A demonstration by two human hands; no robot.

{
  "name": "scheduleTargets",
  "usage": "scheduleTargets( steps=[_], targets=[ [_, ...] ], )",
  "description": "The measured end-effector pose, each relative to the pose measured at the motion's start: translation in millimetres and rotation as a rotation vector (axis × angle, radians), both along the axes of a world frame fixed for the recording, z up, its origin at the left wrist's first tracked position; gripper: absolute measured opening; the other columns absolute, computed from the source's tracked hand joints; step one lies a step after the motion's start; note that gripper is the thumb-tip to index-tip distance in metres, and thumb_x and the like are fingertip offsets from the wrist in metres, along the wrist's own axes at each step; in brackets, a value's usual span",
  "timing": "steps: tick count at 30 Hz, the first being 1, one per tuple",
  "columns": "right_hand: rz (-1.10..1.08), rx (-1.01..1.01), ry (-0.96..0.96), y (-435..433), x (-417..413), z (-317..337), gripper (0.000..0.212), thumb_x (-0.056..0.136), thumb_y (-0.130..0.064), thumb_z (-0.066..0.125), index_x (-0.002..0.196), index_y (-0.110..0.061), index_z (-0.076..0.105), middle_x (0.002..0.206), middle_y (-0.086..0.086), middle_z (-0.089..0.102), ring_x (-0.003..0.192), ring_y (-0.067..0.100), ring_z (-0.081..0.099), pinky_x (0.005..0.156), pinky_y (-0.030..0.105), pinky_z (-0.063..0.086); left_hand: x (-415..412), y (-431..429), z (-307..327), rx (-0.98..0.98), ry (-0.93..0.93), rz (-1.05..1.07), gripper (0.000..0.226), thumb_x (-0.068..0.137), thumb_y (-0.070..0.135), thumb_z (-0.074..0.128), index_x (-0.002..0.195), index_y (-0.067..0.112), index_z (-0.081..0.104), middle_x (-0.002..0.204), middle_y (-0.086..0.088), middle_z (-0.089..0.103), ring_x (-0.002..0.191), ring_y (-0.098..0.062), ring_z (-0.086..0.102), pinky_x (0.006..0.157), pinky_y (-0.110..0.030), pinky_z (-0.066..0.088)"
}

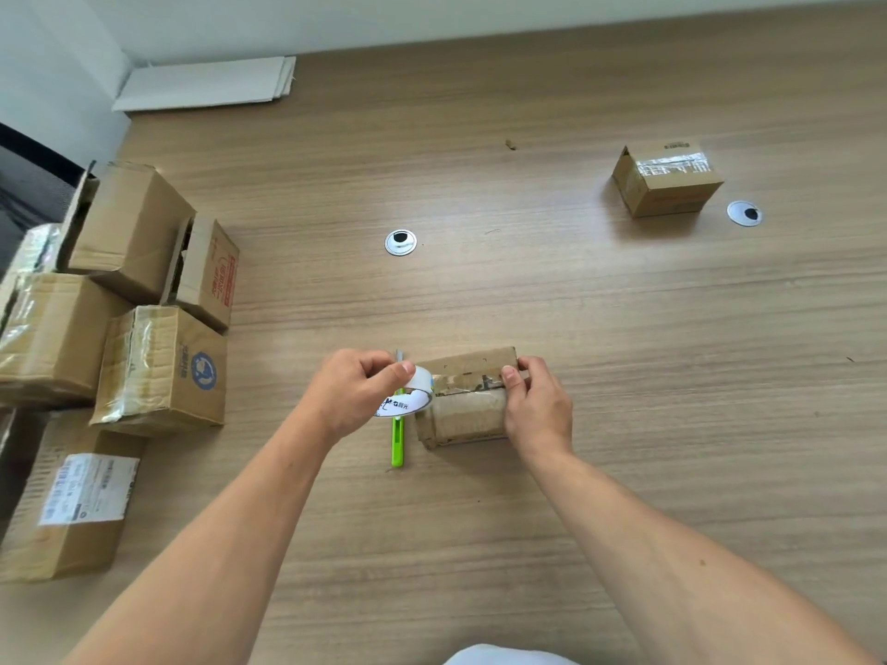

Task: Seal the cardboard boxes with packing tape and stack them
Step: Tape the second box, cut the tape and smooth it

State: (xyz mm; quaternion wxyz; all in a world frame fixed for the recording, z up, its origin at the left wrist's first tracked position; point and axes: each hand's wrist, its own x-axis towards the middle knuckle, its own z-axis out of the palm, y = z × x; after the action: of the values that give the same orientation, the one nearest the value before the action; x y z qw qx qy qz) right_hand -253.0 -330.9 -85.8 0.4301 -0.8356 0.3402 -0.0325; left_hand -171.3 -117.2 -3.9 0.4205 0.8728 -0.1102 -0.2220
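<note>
Two hands, one tape roll, one gripped box

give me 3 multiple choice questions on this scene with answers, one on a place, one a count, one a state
1. Where does the green utility knife lie?
A) on the table, just left of the small box
B) on top of a box
C) off the table

2. How many cable grommets show in the table?
A) one
B) two
C) four

3. What is the left hand doing?
A) lying flat
B) gripping the tape roll
C) holding the knife

Answers: 1 A, it lies beside the box's left end; 2 B, one mid-table, one far right; 3 B, its fingers curl round the roll.
</note>
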Motion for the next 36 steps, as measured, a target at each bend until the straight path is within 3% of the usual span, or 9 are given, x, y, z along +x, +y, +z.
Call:
scheduleTargets(
  steps=[5, 8, 11, 16, 21, 26, 31, 36],
  targets=[
    [0.001, 0.009, 0.021, 0.6, 0.3, -0.7, 0.034, 0.104, -0.038, 0.051, 0.129, -0.019, 0.063, 0.113, 0.010, 0.069, 0.103, 0.030, 0.060, 0.082, 0.033, 0.044, 2.6, 2.4, -0.5, 0.075, -0.038, -0.004, 0.049, 0.090, 0.036, 0.067, 0.062, 0.001, 0.047, 0.056, 0.002, 0.030, 0.051, -0.011, 0.026, 0.049, -0.027, 0.021],
    [0.006, 0.011, 0.028, 0.3, 0.0, 0.5, 0.035, 0.104, -0.039, 0.050, 0.131, -0.019, 0.062, 0.112, 0.013, 0.071, 0.104, 0.034, 0.062, 0.083, 0.035, 0.045, 2.8, 8.4, -6.3, 0.135, -0.041, 0.004, 0.042, 0.093, 0.028, 0.068, 0.060, 0.006, 0.056, 0.054, 0.003, 0.034, 0.048, -0.008, 0.029, 0.048, -0.024, 0.025],
    [0.014, 0.020, 0.024, 0.8, -1.1, 1.2, 0.036, 0.105, -0.039, 0.050, 0.132, -0.019, 0.062, 0.111, 0.013, 0.072, 0.102, 0.033, 0.062, 0.079, 0.033, 0.042, 2.1, 9.8, -10.0, 0.148, -0.025, 0.019, 0.042, 0.093, 0.028, 0.068, 0.057, 0.010, 0.055, 0.053, 0.003, 0.035, 0.048, -0.008, 0.030, 0.051, -0.028, 0.027],
    [0.019, 0.028, 0.028, 0.1, -2.7, 3.9, 0.036, 0.105, -0.039, 0.049, 0.132, -0.020, 0.062, 0.106, 0.013, 0.073, 0.101, 0.034, 0.063, 0.076, 0.032, 0.040, 2.7, 13.5, -16.6, 0.215, -0.017, 0.022, 0.039, 0.092, 0.028, 0.068, 0.058, 0.012, 0.060, 0.051, 0.004, 0.035, 0.047, -0.009, 0.032, 0.045, -0.020, 0.025],
    [0.021, 0.028, 0.052, 0.7, -3.6, 4.5, 0.038, 0.105, -0.043, 0.047, 0.134, -0.023, 0.061, 0.106, 0.013, 0.073, 0.101, 0.035, 0.064, 0.084, 0.037, 0.048, 1.7, 17.2, -23.4, 0.267, -0.033, 0.018, 0.035, 0.092, 0.029, 0.068, 0.060, 0.016, 0.065, 0.051, 0.002, 0.040, 0.052, -0.013, 0.036, 0.050, -0.027, 0.030],
    [0.026, 0.030, 0.065, -0.5, -3.6, 4.3, 0.038, 0.105, -0.043, 0.046, 0.135, -0.024, 0.060, 0.104, 0.012, 0.073, 0.089, 0.027, 0.059, 0.076, 0.030, 0.041, 0.5, 17.2, -29.2, 0.293, -0.025, 0.013, 0.035, 0.092, 0.031, 0.067, 0.062, 0.013, 0.066, 0.053, -0.002, 0.042, 0.056, -0.017, 0.038, 0.056, -0.031, 0.032],
    [0.032, 0.039, 0.063, -5.2, -5.8, 5.7, 0.038, 0.106, -0.042, 0.046, 0.135, -0.022, 0.061, 0.107, 0.012, 0.074, 0.102, 0.036, 0.064, 0.085, 0.036, 0.047, 0.7, 12.3, -33.4, 0.317, -0.024, 0.003, 0.039, 0.093, 0.032, 0.067, 0.060, 0.009, 0.063, 0.051, 0.000, 0.040, 0.056, -0.017, 0.037, 0.055, -0.031, 0.032],
    [0.035, 0.044, 0.056, -12.4, -7.3, 6.1, 0.039, 0.106, -0.040, 0.046, 0.135, -0.020, 0.061, 0.113, 0.011, 0.073, 0.107, 0.035, 0.063, 0.087, 0.034, 0.045, -0.8, 7.8, -38.4, 0.296, -0.036, 0.004, 0.045, 0.092, 0.029, 0.068, 0.050, 0.021, 0.056, 0.048, 0.004, 0.036, 0.055, -0.018, 0.036, 0.056, -0.031, 0.032]
  ],
)
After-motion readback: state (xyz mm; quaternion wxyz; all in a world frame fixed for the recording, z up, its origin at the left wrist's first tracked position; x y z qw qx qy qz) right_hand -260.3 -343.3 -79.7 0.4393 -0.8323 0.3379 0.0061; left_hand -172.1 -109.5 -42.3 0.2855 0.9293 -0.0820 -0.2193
